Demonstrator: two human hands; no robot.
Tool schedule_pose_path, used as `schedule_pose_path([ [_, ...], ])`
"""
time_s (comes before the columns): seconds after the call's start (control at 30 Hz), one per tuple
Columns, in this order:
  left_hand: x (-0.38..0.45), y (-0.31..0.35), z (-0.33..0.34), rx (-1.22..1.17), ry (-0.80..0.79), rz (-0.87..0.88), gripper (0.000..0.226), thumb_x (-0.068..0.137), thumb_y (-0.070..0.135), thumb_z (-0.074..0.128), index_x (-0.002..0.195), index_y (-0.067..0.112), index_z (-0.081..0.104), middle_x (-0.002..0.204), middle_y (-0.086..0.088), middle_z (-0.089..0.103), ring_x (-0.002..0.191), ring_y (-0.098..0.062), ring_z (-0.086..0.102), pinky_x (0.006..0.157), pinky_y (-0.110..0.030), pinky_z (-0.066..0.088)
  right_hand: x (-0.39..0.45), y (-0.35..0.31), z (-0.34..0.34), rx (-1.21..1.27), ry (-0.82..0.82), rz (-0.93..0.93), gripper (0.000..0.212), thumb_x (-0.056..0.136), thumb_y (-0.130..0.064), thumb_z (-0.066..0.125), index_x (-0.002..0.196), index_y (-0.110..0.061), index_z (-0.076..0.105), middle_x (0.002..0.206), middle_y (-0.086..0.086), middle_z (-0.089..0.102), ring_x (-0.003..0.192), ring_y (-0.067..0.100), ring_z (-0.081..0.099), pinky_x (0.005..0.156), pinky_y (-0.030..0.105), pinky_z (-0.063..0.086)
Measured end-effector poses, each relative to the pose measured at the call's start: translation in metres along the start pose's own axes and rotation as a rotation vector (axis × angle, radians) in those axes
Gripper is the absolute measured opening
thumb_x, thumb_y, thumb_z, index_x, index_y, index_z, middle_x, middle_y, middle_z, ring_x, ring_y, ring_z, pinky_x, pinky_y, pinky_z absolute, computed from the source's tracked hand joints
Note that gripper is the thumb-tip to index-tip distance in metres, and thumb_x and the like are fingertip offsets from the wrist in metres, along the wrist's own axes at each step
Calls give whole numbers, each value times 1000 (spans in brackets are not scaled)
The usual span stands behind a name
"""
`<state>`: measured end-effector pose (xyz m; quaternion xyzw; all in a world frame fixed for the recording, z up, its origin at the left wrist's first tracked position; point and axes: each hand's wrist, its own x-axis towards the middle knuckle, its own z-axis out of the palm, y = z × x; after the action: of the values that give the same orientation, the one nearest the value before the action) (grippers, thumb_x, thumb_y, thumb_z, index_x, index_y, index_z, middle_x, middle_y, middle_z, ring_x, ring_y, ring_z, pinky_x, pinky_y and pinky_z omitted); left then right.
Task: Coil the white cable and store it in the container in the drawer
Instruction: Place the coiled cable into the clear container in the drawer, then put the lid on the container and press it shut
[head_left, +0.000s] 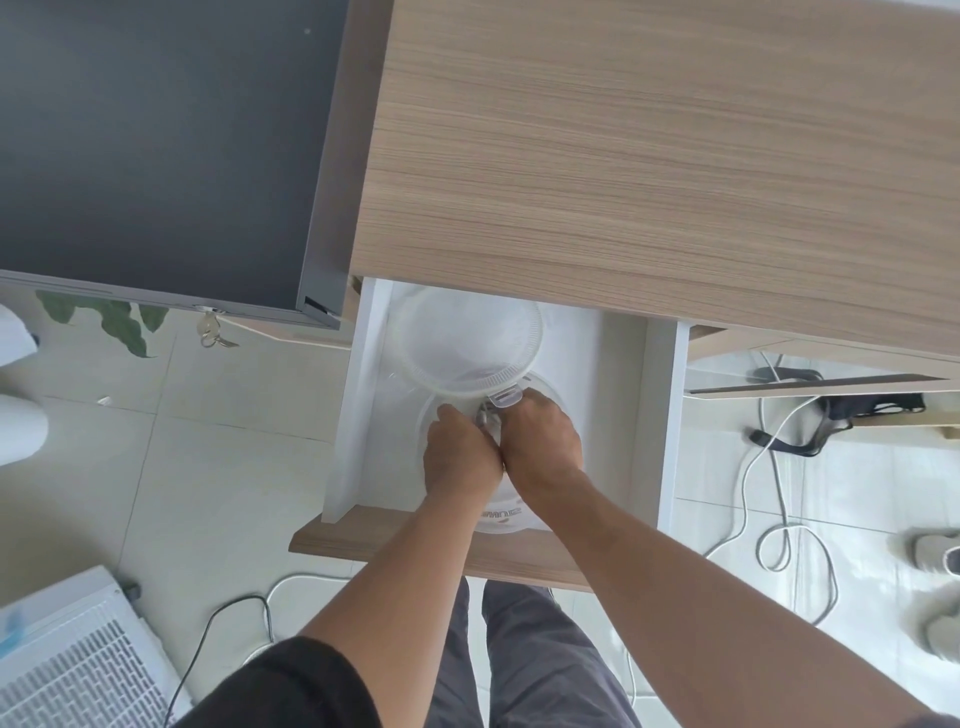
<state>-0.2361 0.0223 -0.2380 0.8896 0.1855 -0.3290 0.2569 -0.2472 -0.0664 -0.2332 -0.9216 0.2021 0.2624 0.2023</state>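
Observation:
A white drawer (613, 415) stands pulled out from under the wooden desk (649, 156). Inside it sits a clear round container (550, 395), with its clear lid (467, 338) tipped up behind it. My left hand (460, 457) and my right hand (540, 441) are side by side inside the container, fingers curled down. A small piece of the white cable (485, 415) shows between the two hands; the rest is hidden under them.
A dark cabinet top (156, 145) with keys (210, 332) hanging at its edge lies to the left. A white appliance (72, 660) stands at bottom left. Loose cables (769, 519) and shoes (935, 551) lie on the tiled floor to the right.

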Motion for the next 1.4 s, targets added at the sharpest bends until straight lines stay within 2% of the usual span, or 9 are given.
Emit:
schedule_pose_path([
  [0.17,-4,0,-8,63,-1,1,28,96,16,54,118,0,47,116,-20,64,105,-40,64,70,-35,40,-4,-4,-2,-87,-11,-7,24,84,3,54,100,-13,63,100,4,66,74,27,48,62,33,39],
  [0.37,-21,1,-29,65,-21,65,28,96,17,57,120,4,53,117,-15,66,103,-34,65,72,-31,42,-23,7,-16,115,1,11,20,88,0,48,92,-15,61,75,4,57,71,34,52,60,34,39],
  [0.57,-34,-17,-80,-84,14,36,29,86,31,48,110,21,58,102,1,66,80,-28,71,77,-39,59,-36,42,-65,785,218,220,30,92,-12,45,103,-19,72,87,-3,73,66,16,74,60,39,64],
  [0.7,-16,-22,-97,-82,66,-95,37,93,38,42,112,12,60,92,-6,66,62,-26,68,41,-21,43,2,39,-91,957,111,313,22,98,-23,49,109,-12,65,94,0,67,57,11,72,49,31,59],
  [0.87,-4,-23,-93,-66,-69,-89,41,94,36,39,86,5,63,71,-11,63,54,-30,61,51,-28,45,42,18,-96,955,-102,380,30,97,-44,64,89,-15,67,91,0,72,59,11,65,44,21,49],
  [1.03,1,-28,-83,-339,4,-70,38,92,42,43,101,16,68,66,-7,65,44,-22,62,54,-31,52,52,12,-87,937,-68,385,25,88,-29,76,92,-5,72,79,8,64,61,19,52,41,18,37],
  [1.2,5,-19,-84,-477,183,-43,47,92,49,49,114,14,70,107,-3,73,94,-31,70,82,-48,60,45,11,-91,1132,-139,461,8,85,-10,77,84,-9,69,77,7,57,54,16,41,41,20,27],
  [1.3,7,-10,-92,-706,135,-101,35,89,45,61,99,13,72,83,3,64,59,-16,54,47,-26,49,36,17,-99,1355,-210,576,16,79,-1,78,88,-12,71,78,3,59,43,8,38,37,17,26],
  [1.4,-1,-3,-106,-855,55,-155,20,82,33,71,82,13,72,74,2,61,43,-10,36,38,-21,33,16,28,-104,1427,-274,621,17,73,-1,79,80,-16,74,77,1,65,43,6,38,35,16,25],
])
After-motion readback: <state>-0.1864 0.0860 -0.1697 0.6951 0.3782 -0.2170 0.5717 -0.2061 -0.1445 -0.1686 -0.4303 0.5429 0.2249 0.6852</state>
